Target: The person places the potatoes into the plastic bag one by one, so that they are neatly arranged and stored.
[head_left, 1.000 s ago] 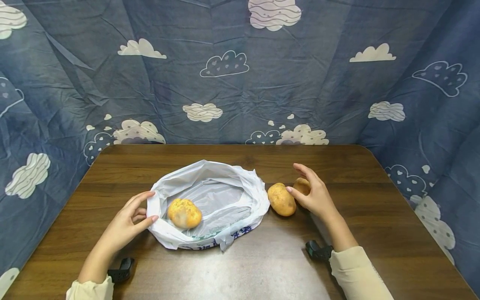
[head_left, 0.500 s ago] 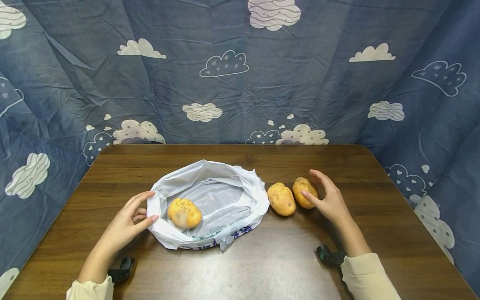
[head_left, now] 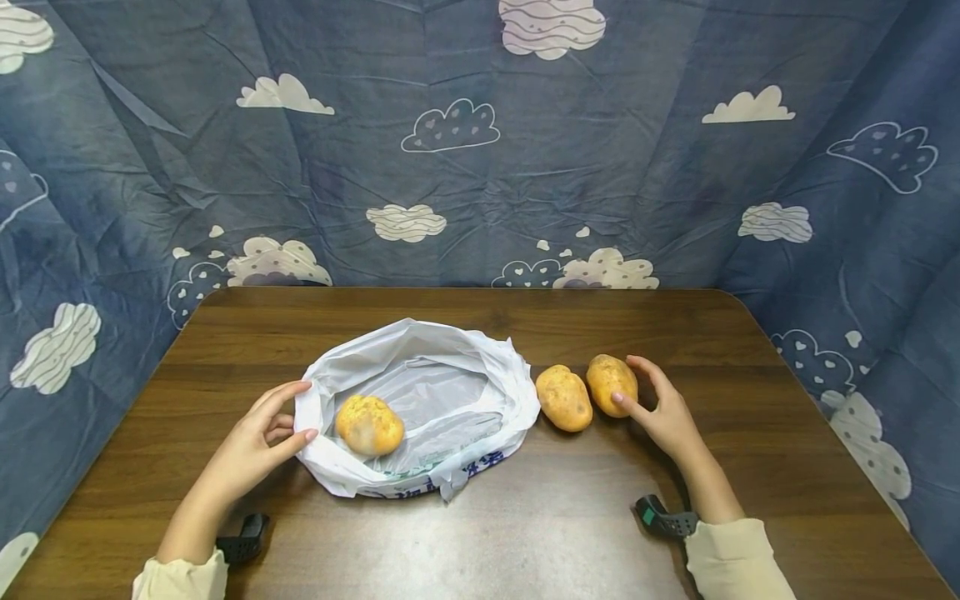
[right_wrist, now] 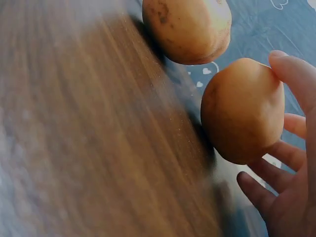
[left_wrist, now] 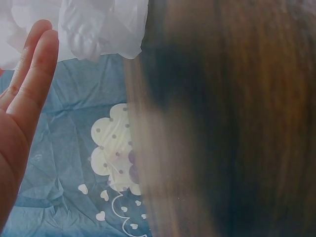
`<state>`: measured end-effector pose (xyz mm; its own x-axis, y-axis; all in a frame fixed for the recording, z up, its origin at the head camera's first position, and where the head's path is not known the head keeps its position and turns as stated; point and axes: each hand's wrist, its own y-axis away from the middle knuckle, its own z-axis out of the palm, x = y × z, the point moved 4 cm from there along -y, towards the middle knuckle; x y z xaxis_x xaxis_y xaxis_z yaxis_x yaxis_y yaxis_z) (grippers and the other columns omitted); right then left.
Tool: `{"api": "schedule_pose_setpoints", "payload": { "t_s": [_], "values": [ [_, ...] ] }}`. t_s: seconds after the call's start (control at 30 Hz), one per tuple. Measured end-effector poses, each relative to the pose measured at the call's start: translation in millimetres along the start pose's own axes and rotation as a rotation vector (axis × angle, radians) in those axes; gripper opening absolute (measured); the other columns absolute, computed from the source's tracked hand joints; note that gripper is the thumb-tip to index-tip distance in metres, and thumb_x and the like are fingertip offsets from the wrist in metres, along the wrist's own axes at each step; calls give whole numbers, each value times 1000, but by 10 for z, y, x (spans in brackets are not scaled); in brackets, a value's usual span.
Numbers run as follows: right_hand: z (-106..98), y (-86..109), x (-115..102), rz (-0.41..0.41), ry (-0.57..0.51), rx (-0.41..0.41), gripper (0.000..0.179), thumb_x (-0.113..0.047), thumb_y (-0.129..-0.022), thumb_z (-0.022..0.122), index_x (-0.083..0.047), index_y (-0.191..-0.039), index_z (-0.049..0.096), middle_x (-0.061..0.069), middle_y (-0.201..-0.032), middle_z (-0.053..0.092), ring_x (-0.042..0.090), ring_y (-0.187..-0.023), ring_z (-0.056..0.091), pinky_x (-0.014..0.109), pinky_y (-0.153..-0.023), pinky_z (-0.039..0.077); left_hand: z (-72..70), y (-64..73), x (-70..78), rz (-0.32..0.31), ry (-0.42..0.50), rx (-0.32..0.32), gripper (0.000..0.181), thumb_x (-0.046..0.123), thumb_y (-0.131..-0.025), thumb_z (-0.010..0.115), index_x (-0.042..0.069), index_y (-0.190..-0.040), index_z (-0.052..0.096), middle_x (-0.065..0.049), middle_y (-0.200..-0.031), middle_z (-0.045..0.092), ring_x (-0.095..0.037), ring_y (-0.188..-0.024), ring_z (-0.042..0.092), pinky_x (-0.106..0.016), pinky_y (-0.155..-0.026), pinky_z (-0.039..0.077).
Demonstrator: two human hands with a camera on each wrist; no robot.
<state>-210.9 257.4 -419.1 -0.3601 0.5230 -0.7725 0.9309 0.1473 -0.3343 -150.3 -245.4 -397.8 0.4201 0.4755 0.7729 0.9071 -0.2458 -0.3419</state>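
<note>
A white plastic bag [head_left: 465,333] lies spread on the table with its mouth wide and one potato [head_left: 369,427] inside. At its left rim, my left hand [head_left: 251,446] touches the plastic with thumb and index fingertip set apart; the left wrist view shows two straight fingers [left_wrist: 42,69] against the plastic. Two more potatoes are right of the bag: a nearer-to-bag potato [head_left: 564,398] and a right-hand potato [head_left: 609,379]. My right hand [head_left: 666,417] is around the right side of the latter, thumb tip at its surface, the other fingers [right_wrist: 274,173] spread beside and behind it.
The wooden table [head_left: 480,542] ends at a far edge, where a blue cloud-patterned cloth [head_left: 450,192] hangs. Black devices are strapped at both wrists, one on the left [head_left: 246,540] and one on the right [head_left: 663,517].
My right hand has moved right, off the front of the right-hand potato, and then lowered beside it, so that potato shows more fully. The left hand and bag have stayed put.
</note>
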Motion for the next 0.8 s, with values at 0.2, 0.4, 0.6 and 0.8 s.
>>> {"api": "schedule_pose_setpoints", "payload": {
  "t_s": [0.2,0.4,0.6,0.8],
  "values": [
    [41,13,202,77,22,-61,63,-13,-83,65,-2,-135,32,23,-130,39,37,-111,42,52,-88,36,-4,3,6,4,2,-3,58,-8,-76,66,-3,-128,41,-18,-126,39,-9,-77,58,-13,-72,47],
    [60,30,335,99,44,-77,64,-21,-84,65,-7,-137,32,19,-129,42,32,-109,46,36,-87,39,-3,2,0,3,8,-7,58,-7,-76,66,-3,-128,41,-18,-127,38,-9,-77,58,-13,-71,47],
    [50,33,315,91,25,-37,62,-16,-82,67,-4,-134,36,20,-127,45,31,-110,46,13,-84,36,0,3,-10,0,15,-8,59,-6,-76,66,-2,-129,41,-18,-127,38,-8,-78,58,-13,-71,47],
    [25,37,71,55,-31,18,59,-4,-79,67,5,-130,38,26,-123,46,37,-110,44,5,-82,33,-3,1,-16,2,14,-6,59,-7,-76,66,-1,-130,40,-17,-127,38,-8,-78,58,-13,-71,47]
  ]
}}
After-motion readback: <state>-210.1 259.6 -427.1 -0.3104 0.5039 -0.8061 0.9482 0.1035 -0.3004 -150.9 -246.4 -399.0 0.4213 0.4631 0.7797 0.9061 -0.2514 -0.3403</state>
